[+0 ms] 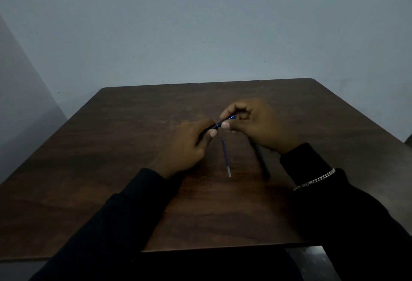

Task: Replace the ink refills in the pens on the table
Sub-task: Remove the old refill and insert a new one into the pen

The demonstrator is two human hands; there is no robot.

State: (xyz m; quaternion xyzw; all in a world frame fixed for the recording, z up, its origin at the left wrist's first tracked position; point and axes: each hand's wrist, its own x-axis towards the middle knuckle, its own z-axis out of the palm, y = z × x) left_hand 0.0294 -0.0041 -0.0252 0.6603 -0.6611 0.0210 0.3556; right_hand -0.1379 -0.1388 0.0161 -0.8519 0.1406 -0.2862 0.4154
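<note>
- Nearest on the dark wooden table, a loose ink refill is lying flat, its blue length pointing away and its pale end toward the person.
- Just right of it a second, dark pen is lying on the table, its far end passing under the right wrist.
- The left hand is closing around the dark barrel of the pen in hand, thumb pressing on top.
- The right hand is pinching the pen's blue tip section between thumb and fingers.
- Judging by this, the tip is being twisted on or off; keeping the barrel still and turning only the tip, in line with it, should spare the thread.
- No container is showing; whether a refill is sitting inside the barrel cannot be told.
</note>
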